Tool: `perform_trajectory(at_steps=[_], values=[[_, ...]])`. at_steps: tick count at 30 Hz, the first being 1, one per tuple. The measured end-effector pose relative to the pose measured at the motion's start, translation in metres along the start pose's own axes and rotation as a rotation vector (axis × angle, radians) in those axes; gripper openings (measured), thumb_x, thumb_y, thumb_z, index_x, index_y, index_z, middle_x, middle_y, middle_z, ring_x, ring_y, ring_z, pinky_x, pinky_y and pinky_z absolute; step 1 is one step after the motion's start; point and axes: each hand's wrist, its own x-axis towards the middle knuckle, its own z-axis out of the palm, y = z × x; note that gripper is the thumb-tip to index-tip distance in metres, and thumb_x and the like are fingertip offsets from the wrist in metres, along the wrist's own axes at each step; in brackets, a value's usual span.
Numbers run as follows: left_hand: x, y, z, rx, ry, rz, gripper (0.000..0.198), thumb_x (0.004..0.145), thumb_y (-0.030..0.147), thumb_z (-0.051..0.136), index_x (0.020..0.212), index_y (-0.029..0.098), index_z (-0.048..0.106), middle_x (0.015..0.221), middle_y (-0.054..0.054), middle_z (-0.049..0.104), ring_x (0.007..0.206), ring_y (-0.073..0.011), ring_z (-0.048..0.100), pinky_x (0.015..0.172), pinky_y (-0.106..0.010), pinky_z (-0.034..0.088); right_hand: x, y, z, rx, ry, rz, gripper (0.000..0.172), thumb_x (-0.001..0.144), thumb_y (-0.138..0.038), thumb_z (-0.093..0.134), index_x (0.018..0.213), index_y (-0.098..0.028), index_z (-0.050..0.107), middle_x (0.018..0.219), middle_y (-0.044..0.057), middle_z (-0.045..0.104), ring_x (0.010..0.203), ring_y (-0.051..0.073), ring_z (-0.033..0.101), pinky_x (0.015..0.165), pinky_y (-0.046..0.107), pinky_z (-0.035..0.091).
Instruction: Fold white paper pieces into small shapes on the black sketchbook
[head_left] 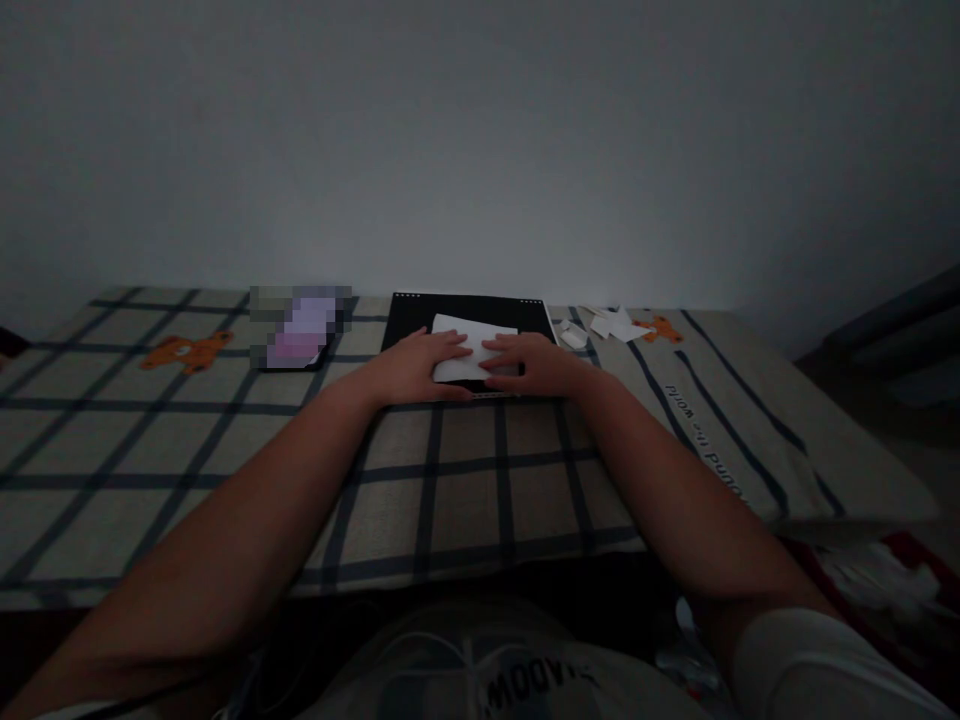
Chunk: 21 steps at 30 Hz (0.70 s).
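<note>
A white sheet of paper (476, 345) lies on a black rectangular board or pad (469, 306) with small white marks along its far edge. Over the left part of the paper rests my left hand (420, 362), fingers stretched out and lying flat. From the other side my right hand (544, 362) reaches across the paper's right part, its fingers also spread and flat. The fingertips of both hands point toward each other, with a strip of paper visible between them. Neither hand is closed round anything.
Torn white paper scraps (619, 325) lie right of the board. Further left is a phone-like device (304, 330), its screen blurred out. A checked cloth (465, 490) with orange bear prints covers the table. Behind it rises a plain wall (480, 150).
</note>
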Motion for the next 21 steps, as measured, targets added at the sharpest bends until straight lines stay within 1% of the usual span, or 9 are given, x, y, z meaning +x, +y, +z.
perform_trajectory(at_steps=[3,6,10,13,15,16,18,20,21], values=[[-0.002,-0.005,-0.001,-0.027,0.019,-0.018,0.09,0.078,0.072,0.065,0.15,0.019,0.052,0.163,-0.013,0.039,0.15,-0.0294,0.039,0.124,-0.045,0.026,-0.001,0.003,-0.001,0.036,0.028,-0.025,0.035,0.096,-0.042,0.063,0.12,-0.022,0.077,0.143,0.012,0.062,0.137,0.028,0.056,0.116,0.046,0.041],[-0.004,-0.014,-0.003,-0.044,0.052,-0.007,0.079,0.081,0.062,0.064,0.147,0.019,0.056,0.159,-0.012,0.044,0.147,-0.026,0.043,0.122,-0.039,0.032,-0.002,0.004,-0.003,0.03,0.023,-0.012,0.033,0.096,-0.042,0.064,0.117,-0.02,0.078,0.138,0.012,0.066,0.134,0.027,0.059,0.114,0.044,0.043],[-0.004,-0.023,-0.005,-0.045,0.079,0.058,0.06,0.088,0.046,0.055,0.141,0.018,0.062,0.15,-0.008,0.057,0.145,-0.0223,0.046,0.122,-0.038,0.033,-0.003,0.001,-0.005,-0.011,0.009,0.02,0.047,0.09,-0.05,0.07,0.124,-0.019,0.074,0.138,0.013,0.067,0.134,0.028,0.058,0.115,0.043,0.043],[-0.004,-0.022,-0.005,-0.086,0.087,0.049,0.052,0.096,0.048,0.044,0.136,0.024,0.066,0.146,-0.003,0.061,0.143,-0.0205,0.049,0.121,-0.039,0.035,-0.003,-0.002,-0.004,-0.015,0.016,0.047,0.059,0.083,-0.057,0.075,0.129,-0.021,0.072,0.141,0.012,0.065,0.135,0.029,0.058,0.114,0.045,0.043],[-0.004,-0.019,-0.005,-0.128,0.097,0.012,0.055,0.099,0.052,0.038,0.136,0.024,0.067,0.146,-0.003,0.061,0.143,-0.0211,0.05,0.12,-0.039,0.035,-0.004,-0.004,-0.004,-0.011,0.021,0.056,0.062,0.081,-0.059,0.076,0.13,-0.022,0.071,0.14,0.011,0.065,0.133,0.03,0.059,0.113,0.045,0.044],[-0.004,-0.017,-0.006,-0.144,0.104,-0.021,0.057,0.099,0.054,0.037,0.137,0.023,0.066,0.147,-0.003,0.06,0.142,-0.0222,0.051,0.12,-0.04,0.036,-0.004,-0.005,-0.004,-0.011,0.023,0.054,0.059,0.081,-0.057,0.076,0.128,-0.021,0.072,0.139,0.012,0.067,0.132,0.031,0.06,0.112,0.045,0.044],[-0.004,-0.015,-0.007,-0.161,0.113,-0.093,0.06,0.098,0.057,0.037,0.138,0.021,0.065,0.146,-0.005,0.061,0.136,-0.0251,0.056,0.116,-0.04,0.041,-0.004,-0.005,-0.006,-0.01,0.025,0.036,0.045,0.086,-0.05,0.073,0.12,-0.02,0.076,0.131,0.012,0.071,0.124,0.03,0.064,0.107,0.043,0.047],[-0.004,-0.014,-0.008,-0.174,0.114,-0.157,0.06,0.097,0.059,0.039,0.135,0.022,0.068,0.136,-0.006,0.069,0.124,-0.0275,0.065,0.107,-0.039,0.048,-0.004,-0.005,-0.008,0.015,0.027,0.003,0.031,0.095,-0.042,0.062,0.109,-0.021,0.079,0.116,0.009,0.077,0.11,0.025,0.07,0.098,0.038,0.049],[-0.003,-0.014,-0.009,-0.183,0.113,-0.188,0.06,0.096,0.061,0.041,0.129,0.022,0.071,0.126,-0.006,0.074,0.116,-0.0284,0.069,0.101,-0.039,0.052,-0.005,-0.005,-0.01,0.029,0.03,-0.007,0.029,0.098,-0.039,0.057,0.103,-0.021,0.079,0.106,0.007,0.079,0.1,0.022,0.071,0.091,0.035,0.05]])
